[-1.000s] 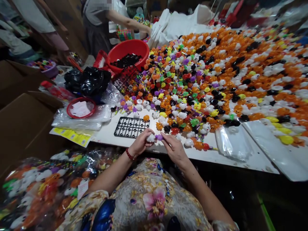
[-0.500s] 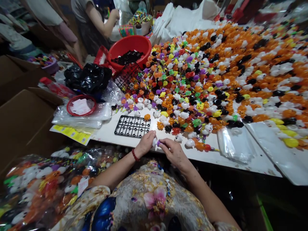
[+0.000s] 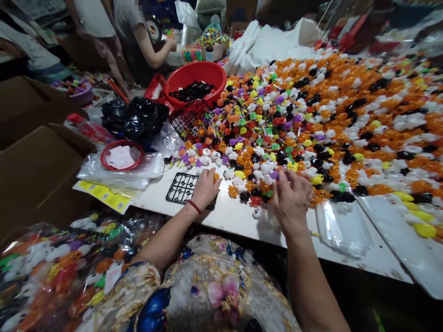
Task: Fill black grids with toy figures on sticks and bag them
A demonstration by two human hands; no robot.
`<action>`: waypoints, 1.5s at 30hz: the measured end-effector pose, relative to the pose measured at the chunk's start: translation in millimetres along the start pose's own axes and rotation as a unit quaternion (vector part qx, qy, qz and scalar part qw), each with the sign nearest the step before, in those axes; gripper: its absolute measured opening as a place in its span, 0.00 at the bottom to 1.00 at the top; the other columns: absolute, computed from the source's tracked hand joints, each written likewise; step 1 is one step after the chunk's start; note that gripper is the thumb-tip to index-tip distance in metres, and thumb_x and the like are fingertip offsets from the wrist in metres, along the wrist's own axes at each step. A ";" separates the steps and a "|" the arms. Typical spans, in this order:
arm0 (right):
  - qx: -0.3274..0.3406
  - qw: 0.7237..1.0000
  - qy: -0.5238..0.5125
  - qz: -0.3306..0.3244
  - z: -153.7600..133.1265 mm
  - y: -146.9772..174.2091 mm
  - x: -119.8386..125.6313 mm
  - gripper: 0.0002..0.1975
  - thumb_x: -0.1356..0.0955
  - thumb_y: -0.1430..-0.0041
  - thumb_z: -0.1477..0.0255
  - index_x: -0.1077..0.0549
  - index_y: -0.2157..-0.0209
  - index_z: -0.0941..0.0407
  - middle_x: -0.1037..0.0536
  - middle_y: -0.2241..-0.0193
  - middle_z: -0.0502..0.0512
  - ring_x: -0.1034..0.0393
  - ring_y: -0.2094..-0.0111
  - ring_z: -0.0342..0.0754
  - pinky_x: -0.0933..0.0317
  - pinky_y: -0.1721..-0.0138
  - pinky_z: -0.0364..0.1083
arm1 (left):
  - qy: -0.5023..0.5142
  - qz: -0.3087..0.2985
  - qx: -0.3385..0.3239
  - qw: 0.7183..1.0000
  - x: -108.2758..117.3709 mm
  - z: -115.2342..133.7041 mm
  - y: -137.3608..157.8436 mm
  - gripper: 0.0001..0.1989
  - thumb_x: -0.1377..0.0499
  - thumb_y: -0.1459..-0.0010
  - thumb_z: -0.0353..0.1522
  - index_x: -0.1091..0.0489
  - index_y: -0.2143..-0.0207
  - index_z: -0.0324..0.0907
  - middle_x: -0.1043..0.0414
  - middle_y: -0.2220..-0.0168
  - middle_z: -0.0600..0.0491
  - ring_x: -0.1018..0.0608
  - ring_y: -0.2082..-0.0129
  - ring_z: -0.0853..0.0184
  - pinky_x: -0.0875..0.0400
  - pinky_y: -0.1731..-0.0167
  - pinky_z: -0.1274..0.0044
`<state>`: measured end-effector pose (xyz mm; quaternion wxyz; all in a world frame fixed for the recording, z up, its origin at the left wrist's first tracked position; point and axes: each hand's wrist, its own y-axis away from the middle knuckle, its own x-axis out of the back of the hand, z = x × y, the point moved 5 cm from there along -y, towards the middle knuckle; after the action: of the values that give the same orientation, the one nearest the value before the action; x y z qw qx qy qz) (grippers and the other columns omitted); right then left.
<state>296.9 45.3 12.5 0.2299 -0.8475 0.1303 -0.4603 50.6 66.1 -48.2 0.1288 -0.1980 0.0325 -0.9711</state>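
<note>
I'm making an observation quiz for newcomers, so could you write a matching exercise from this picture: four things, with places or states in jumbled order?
1. Left hand
2. Right hand
3. Large red basin
4. Small red basket

A. Contains white papers
B. At the near part of the toy pile
C. Has a red bracelet at its wrist
D. Contains black grids

Pairs: 1-C, 2-B, 3-D, 4-A
</note>
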 end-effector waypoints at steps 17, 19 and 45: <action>0.068 0.944 0.137 -0.291 -60.2 -76.5 -180.1 0.13 0.38 0.44 0.84 0.22 0.65 0.63 0.21 0.63 0.72 0.35 0.54 0.61 0.43 0.55 0.55 | 0.403 -0.069 0.217 0.887 8.5 -39.8 7.5 0.13 0.36 0.51 0.38 0.37 0.68 0.43 0.31 0.73 0.57 0.32 0.78 0.75 0.40 0.80 0.84; 0.061 0.948 0.130 -0.283 -57.2 -76.0 -183.8 0.12 0.37 0.44 0.83 0.22 0.65 0.63 0.22 0.62 0.72 0.36 0.53 0.62 0.43 0.54 0.56 | 0.438 -0.072 0.230 0.866 7.9 -38.4 11.5 0.15 0.36 0.50 0.40 0.38 0.69 0.43 0.32 0.75 0.58 0.33 0.80 0.76 0.42 0.82 0.85; 0.053 0.963 -0.172 -0.200 -48.3 60.9 -75.1 0.20 0.42 0.31 0.67 0.31 0.42 0.56 0.22 0.56 0.65 0.27 0.54 0.55 0.31 0.51 0.53 | 0.506 -0.084 0.267 0.815 -30.2 -12.6 43.8 0.20 0.27 0.58 0.40 0.32 0.71 0.39 0.30 0.73 0.58 0.28 0.73 0.75 0.35 0.73 0.82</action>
<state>215.0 12.4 -49.9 0.1964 -0.9094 -0.1079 -0.3504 82.8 31.9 -76.1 0.0598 0.3621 -0.1845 -0.9117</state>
